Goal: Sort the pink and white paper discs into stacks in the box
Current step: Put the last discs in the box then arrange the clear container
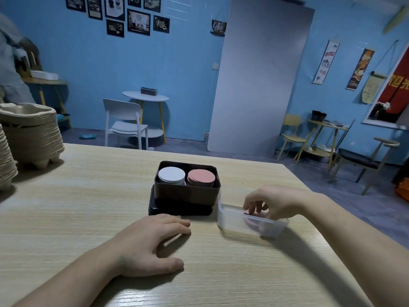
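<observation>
A dark brown box (187, 192) stands on its black lid (155, 209) in the middle of the wooden table (88, 196). Inside it a stack of white discs (171, 175) sits on the left and a stack of pink discs (201, 177) on the right. Right of the box lies a clear plastic tub (234, 221). My right hand (274, 202) reaches into the tub with curled fingers, and a pink disc (251, 220) shows below the fingertips; whether they pinch it is hidden. My left hand (152, 242) rests flat on the table just in front of the box.
Stacks of brown pulp cup trays (33, 134) stand at the table's far left corner. The table's right edge runs close behind the tub. Beyond the table are chairs, small tables and a grey board leaning on the blue wall.
</observation>
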Demonstrator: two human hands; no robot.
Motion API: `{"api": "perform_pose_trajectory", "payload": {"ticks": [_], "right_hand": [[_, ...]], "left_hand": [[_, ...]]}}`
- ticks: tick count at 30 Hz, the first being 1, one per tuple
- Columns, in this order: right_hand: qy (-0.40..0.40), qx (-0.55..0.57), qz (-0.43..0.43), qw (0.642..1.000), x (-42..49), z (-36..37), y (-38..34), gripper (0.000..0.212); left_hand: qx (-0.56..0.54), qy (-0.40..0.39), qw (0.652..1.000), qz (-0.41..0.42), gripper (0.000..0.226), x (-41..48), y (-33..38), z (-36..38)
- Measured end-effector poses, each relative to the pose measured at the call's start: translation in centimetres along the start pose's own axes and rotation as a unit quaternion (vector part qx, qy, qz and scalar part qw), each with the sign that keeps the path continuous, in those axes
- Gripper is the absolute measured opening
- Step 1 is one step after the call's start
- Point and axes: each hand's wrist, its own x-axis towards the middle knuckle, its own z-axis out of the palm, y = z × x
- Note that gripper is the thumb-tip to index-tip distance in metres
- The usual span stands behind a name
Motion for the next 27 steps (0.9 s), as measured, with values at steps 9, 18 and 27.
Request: {"api": "perform_pose_trajectory", "payload": {"ticks": [9,18,27], "right_hand": [[-0.013,-0.068,0.014,0.998,-0.1,0.2,0.1,0.051],[0.002,0.008,-0.011,1.000,-0.4,-0.2,-0.4,0.045],[0.112,0.306,-0.021,0.945,-1.8,-0.5,0.7,0.036]], "left_hand": [[0.001,-0.003,1.000,0.001,0.076,0.0,0.2,-0.2],[0.004,-0.006,1.000,-0.006,0.077,0.0,0.2,-0.2],[0.010,-0.003,1.000,-0.005,0.075,0.0,0.3,-0.3]]}}
